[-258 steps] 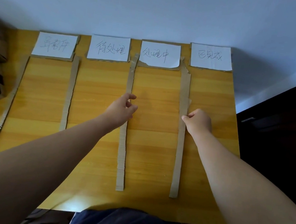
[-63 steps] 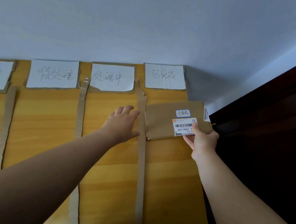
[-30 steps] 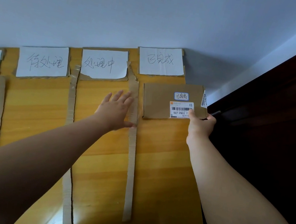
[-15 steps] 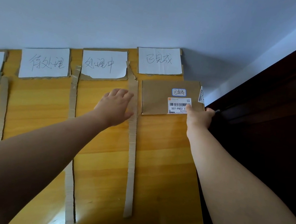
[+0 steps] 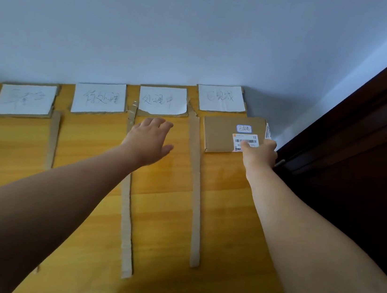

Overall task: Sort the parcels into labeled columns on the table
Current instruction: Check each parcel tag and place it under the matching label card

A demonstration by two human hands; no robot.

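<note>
Parcel [image 5: 223, 133] now flat in rightmost col., R fingers [image 5: 246, 144] still gripping, L hand [image 5: 150, 140] open.

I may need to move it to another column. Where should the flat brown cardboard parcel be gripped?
The flat brown cardboard parcel lies flat under the rightmost label. Its near long edge is free, so I'd pinch there from the front, left of the right hand, whose fingertips rest on its sticker.

The wooden table [image 5: 160, 206] carries four paper labels [image 5: 99, 98], cardboard strips [image 5: 195, 191] (column dividers) and one parcel [image 5: 221, 135].
</note>
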